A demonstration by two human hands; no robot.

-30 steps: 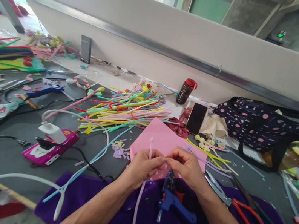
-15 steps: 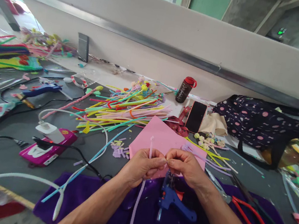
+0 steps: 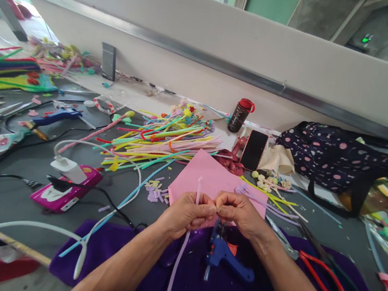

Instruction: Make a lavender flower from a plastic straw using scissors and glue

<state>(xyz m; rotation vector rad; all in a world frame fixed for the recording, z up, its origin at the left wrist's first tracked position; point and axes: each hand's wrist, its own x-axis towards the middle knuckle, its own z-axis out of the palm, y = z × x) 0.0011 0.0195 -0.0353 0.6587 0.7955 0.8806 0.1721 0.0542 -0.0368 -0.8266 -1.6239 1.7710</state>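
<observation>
My left hand [image 3: 186, 213] is closed round a pale lilac pipe cleaner [image 3: 175, 266] that stands upright through the fist and hangs down over the purple cloth [image 3: 142, 276]. My right hand [image 3: 240, 214] pinches something tiny against the left fingertips; I cannot make out what. Both hands hover above a pink foam sheet [image 3: 207, 175]. A blue glue gun [image 3: 225, 260] lies on the cloth just below them.
A heap of coloured pipe cleaners [image 3: 157, 142] lies beyond the sheet. Red-handled scissors [image 3: 320, 281] rest at the right. A phone [image 3: 254, 149], a dark bottle [image 3: 239, 115] and a spotted bag [image 3: 343, 160] sit further back. A pink power strip [image 3: 67, 191] with cables lies left.
The hands stay together in the same pinch. The view has shifted slightly and the pipe cleaner's hanging end has swung a little.
</observation>
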